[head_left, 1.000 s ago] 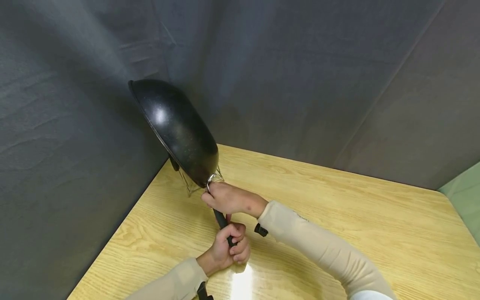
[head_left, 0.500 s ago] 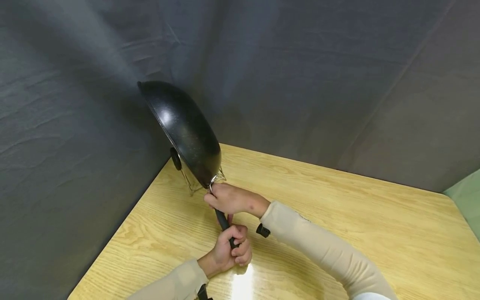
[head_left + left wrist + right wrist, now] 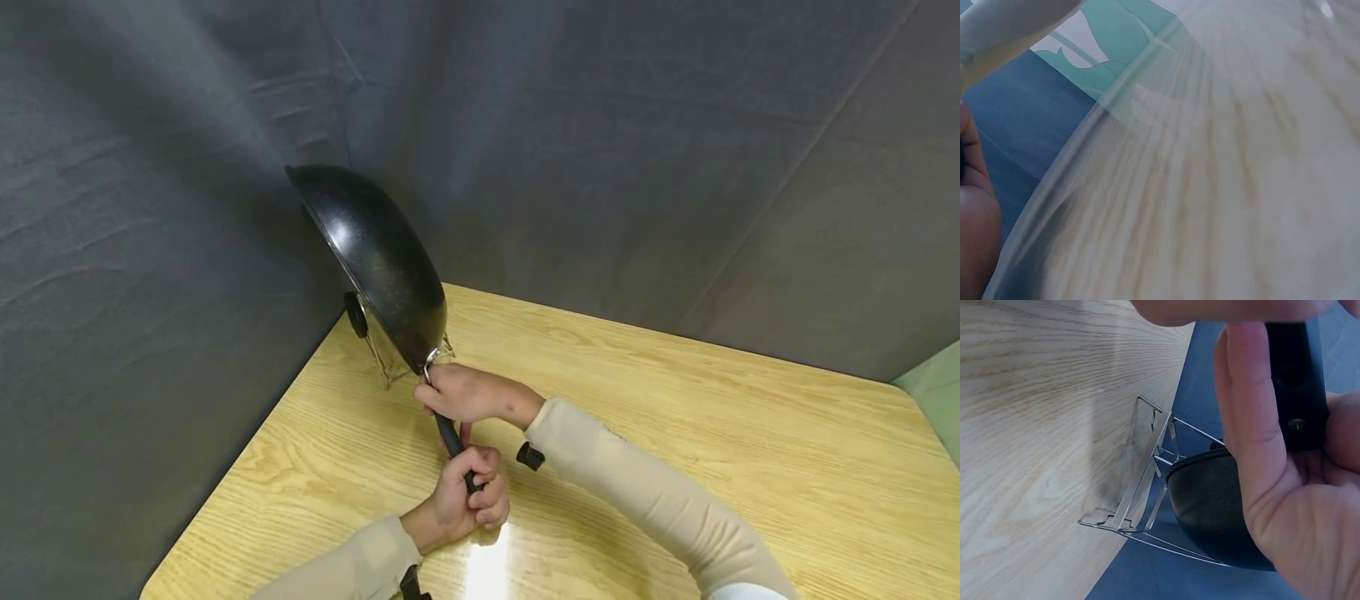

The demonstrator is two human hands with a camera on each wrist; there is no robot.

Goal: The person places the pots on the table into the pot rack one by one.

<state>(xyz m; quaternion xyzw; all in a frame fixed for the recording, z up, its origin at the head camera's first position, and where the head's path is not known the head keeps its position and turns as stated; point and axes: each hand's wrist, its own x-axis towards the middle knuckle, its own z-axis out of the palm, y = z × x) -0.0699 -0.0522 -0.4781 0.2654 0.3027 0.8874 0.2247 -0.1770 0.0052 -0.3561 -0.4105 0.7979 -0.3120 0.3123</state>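
A black wok (image 3: 382, 258) is tilted up steeply near the table's far left corner, its rounded underside facing up and right. My right hand (image 3: 468, 393) grips the upper part of its black handle (image 3: 452, 433), just below the metal collar. Lower down, my left hand (image 3: 461, 500) wraps its fingers round the handle's end. Behind the wok's base stands a wire rack (image 3: 1141, 475) on the table, with a black round piece (image 3: 356, 315) at its left side. In the right wrist view the wok's rim lies close to the rack; whether they touch I cannot tell.
The wood-grain table (image 3: 712, 433) stretches to the right and toward me. Dark grey cloth walls (image 3: 637, 167) rise directly behind its far and left edges. A pale green surface (image 3: 933, 400) shows beyond the right edge.
The wok's upper rim has swung a little to the right, and more of the black round piece on the rack shows. Both hands keep their hold and have shifted slightly right.
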